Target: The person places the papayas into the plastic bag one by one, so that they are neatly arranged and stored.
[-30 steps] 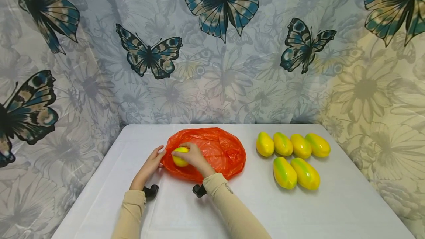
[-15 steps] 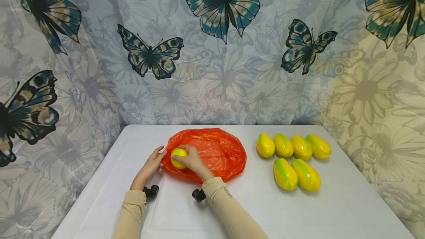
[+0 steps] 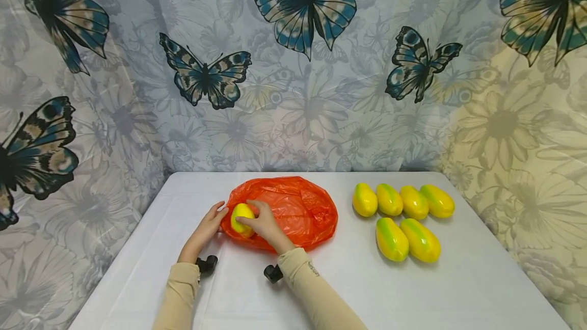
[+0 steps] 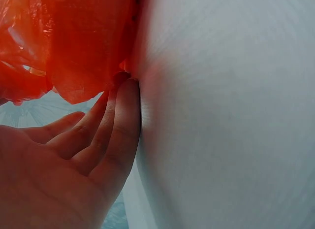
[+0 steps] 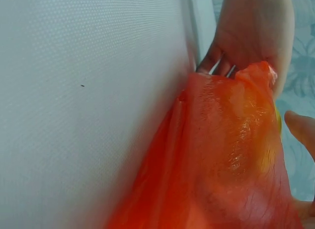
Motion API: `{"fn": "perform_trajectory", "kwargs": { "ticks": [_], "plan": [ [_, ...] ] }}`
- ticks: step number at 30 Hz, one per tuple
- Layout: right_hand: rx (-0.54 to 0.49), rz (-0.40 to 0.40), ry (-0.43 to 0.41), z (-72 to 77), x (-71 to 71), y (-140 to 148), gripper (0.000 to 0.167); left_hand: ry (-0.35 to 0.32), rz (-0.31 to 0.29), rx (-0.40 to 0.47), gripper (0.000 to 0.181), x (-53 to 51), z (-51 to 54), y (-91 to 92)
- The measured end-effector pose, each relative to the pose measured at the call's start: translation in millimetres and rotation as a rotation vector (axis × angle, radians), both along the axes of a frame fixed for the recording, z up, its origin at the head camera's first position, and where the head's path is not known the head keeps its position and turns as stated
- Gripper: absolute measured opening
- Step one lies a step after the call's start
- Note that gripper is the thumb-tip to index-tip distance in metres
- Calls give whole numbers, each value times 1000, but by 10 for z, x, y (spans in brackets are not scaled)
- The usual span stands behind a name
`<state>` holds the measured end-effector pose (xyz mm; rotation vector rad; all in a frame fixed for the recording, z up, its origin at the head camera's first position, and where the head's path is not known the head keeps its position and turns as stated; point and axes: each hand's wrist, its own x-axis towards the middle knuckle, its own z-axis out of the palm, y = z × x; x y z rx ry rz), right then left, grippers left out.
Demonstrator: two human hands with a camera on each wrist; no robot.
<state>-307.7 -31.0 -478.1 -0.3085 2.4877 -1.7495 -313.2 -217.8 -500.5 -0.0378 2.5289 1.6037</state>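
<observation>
In the head view, a glossy yellow mango (image 3: 240,214) stands upright inside the left part of an open red plastic bag (image 3: 298,213). My right hand (image 3: 266,223) reaches over the bag's near side, its thumb across the mango and its fingers bent behind it. In the right wrist view, the bag (image 5: 231,140) hides most of the mango. My left hand (image 3: 211,224) touches the bag's left side from outside. The left wrist view shows that hand's fingers (image 4: 125,115) extended, tips against the bag at the table surface.
Several more yellow-green mangoes (image 3: 415,202) lie in two rows on the right side of the white table (image 3: 348,289). Black wrist cameras (image 3: 273,273) sit beneath both wrists. A butterfly-printed cloth (image 3: 302,116) hangs behind the table.
The mango has shifted slightly left and turned from lying sideways to upright. My right hand has moved only a little with it. My left hand has kept its place at the bag.
</observation>
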Motion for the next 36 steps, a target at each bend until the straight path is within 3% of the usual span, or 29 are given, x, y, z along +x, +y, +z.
{"fn": "perform_trajectory", "kwargs": {
  "ticks": [7,14,25,36],
  "plan": [
    [25,0,-29,0,13,16,62,-7,2,-1,64,-8,-2,-8],
    [-21,-7,5,80,45,75,61,-10,4,-8,64,-10,-6,1],
    [-79,-7,-78,203,49,236,64,4,8,5,63,-9,-10,3],
    [-113,-19,-70,329,92,420,62,-10,15,-10,64,-5,-4,-1]
  ]
}}
